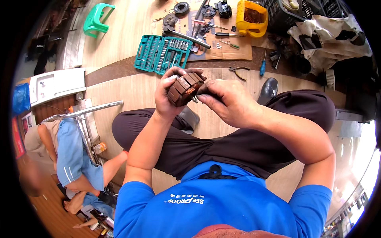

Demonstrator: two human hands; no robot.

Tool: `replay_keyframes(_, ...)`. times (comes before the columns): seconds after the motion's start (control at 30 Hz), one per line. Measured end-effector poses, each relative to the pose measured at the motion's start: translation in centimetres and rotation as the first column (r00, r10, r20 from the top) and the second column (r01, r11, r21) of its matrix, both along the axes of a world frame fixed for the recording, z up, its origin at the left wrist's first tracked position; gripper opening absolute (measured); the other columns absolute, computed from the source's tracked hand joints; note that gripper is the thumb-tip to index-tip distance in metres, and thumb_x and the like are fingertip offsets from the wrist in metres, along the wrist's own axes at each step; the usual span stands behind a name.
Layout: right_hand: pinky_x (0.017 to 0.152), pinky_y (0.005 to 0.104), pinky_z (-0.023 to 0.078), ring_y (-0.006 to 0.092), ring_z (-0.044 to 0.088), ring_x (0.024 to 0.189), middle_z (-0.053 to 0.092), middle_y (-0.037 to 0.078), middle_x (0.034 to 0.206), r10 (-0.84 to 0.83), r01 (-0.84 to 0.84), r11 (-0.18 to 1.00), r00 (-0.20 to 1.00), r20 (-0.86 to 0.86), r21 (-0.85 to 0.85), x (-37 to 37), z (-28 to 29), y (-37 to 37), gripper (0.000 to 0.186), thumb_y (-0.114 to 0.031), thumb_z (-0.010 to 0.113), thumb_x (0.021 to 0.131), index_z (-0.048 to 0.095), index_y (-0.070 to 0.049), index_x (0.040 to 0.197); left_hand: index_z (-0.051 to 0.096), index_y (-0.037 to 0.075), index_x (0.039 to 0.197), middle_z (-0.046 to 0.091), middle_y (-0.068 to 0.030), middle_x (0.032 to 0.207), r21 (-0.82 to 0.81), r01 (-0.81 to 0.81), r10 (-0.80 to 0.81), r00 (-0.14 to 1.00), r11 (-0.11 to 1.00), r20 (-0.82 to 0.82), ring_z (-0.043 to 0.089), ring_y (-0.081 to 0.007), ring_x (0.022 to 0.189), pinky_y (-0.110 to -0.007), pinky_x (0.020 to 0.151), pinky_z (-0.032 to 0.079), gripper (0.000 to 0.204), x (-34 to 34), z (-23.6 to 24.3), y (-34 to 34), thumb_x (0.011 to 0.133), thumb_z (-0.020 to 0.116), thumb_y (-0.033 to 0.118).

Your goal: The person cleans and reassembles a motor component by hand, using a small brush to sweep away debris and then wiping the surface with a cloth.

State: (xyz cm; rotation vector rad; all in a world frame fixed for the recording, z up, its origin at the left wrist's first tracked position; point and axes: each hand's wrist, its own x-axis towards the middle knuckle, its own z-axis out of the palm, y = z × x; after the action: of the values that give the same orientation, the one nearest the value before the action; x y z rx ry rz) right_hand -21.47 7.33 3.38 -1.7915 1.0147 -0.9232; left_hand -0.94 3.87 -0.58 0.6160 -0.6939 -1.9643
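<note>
In the head view, the round, segmented motor part [182, 89] is up in the person's hands, above the floor and in front of the crossed legs. The left grip [163, 99] is closed around its left side, fingers curled over the top and palm against the outer rim, so it seems to carry most of the load. The right grip [229, 98] is nearly closed at the part's right edge, thumb and curled fingers close together beside the small metal stud [195, 99]; whether they pinch anything or only touch, I cannot tell.

The part looks rigid and dense, probably heavy for its size. Its brown rim of blocky segments should give firm purchase, though any grease would make it slippery, and the edges may be hard on the skin. The copper-coloured windings [191, 91] inside are likely the fragile area, best left free of pressure. A broad hold around the rim, as on the left, suits it; the stud offers only a small fingertip hold. Pliers [235, 70] and a blue screwdriver [262, 68] lie on the floor beyond the hands.
</note>
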Motion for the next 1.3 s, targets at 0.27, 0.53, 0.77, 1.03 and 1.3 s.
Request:
replay_keyframes(0.27, 0.071, 0.0489, 0.049, 0.042, 0.061, 0.08, 0.062, 0.023, 0.081, -0.029, 0.03, 0.999, 0.999, 0.028, -0.025, -0.3, 0.0, -0.2, 0.018, -0.016, 0.063, 0.087, 0.06, 0.001, 0.085, 0.051, 0.005, 0.118, 0.053, -0.0303, 0.125, 0.22, 0.062, 0.0, 0.962, 0.973, -0.274, 0.057, -0.0422, 0.114, -0.048, 0.098, 0.047, 0.035, 0.1, -1.1, 0.0, 0.095, 0.039, 0.03)
replay_keyframes(0.53, 0.069, 0.0449, 0.049, 0.0397, 0.061, 0.08, 0.062, 0.02, 0.083, -0.026, 0.024, 0.997, 0.999, -0.022, -0.08, -0.4, -0.5, -0.3, 0.015, -0.015, 0.064, 0.088, 0.062, 0.0, 0.09, 0.055, 0.008, 0.128, 0.052, -0.0269, 0.131, 0.223, 0.149, -0.053, 0.922, 0.963, -0.384, 0.054, -0.0433, 0.119, -0.05, 0.101, 0.045, 0.05, 0.2, -1.5, 0.0, 0.098, 0.031, 0.04)
replay_keyframes(0.77, 0.071, 0.0487, 0.048, 0.0407, 0.06, 0.079, 0.061, 0.021, 0.078, -0.026, 0.025, 0.996, 1.0, -0.012, -0.086, -0.2, -0.5, -0.2, 0.019, -0.017, 0.063, 0.086, 0.058, 0.001, 0.082, 0.053, 0.006, 0.129, 0.051, -0.0249, 0.133, 0.258, 0.179, -0.069, 0.919, 0.949, -0.387, 0.052, -0.0402, 0.122, -0.049, 0.1, 0.046, 0.057, 0.7, -1.9, 0.2, 0.097, 0.03, 0.047)
replay_keyframes(1.03, 0.071, 0.0484, 0.048, 0.0406, 0.06, 0.08, 0.06, 0.021, 0.078, -0.013, 0.012, 0.995, 1.0, -0.01, -0.096, -0.2, -0.3, -0.2, 0.019, -0.017, 0.062, 0.087, 0.058, 0.0, 0.082, 0.052, 0.01, 0.126, 0.05, -0.0258, 0.131, 0.207, 0.164, -0.075, 0.921, 0.965, -0.382, 0.056, -0.0361, 0.116, -0.045, 0.097, 0.049, 0.046, 0.8, -2.0, 0.3, 0.098, 0.038, 0.043)
replay_keyframes(1.3, 0.072, 0.0484, 0.048, 0.0408, 0.06, 0.081, 0.06, 0.021, 0.079, -0.005, 0.004, 0.996, 1.0, -0.014, -0.085, -0.3, -0.4, -0.3, 0.018, -0.017, 0.062, 0.087, 0.058, 0.0, 0.082, 0.053, 0.007, 0.126, 0.051, -0.0264, 0.131, 0.253, 0.151, -0.054, 0.934, 0.956, -0.352, 0.055, -0.037, 0.117, -0.046, 0.097, 0.049, 0.048, 0.7, -1.7, 0.3, 0.098, 0.036, 0.042)
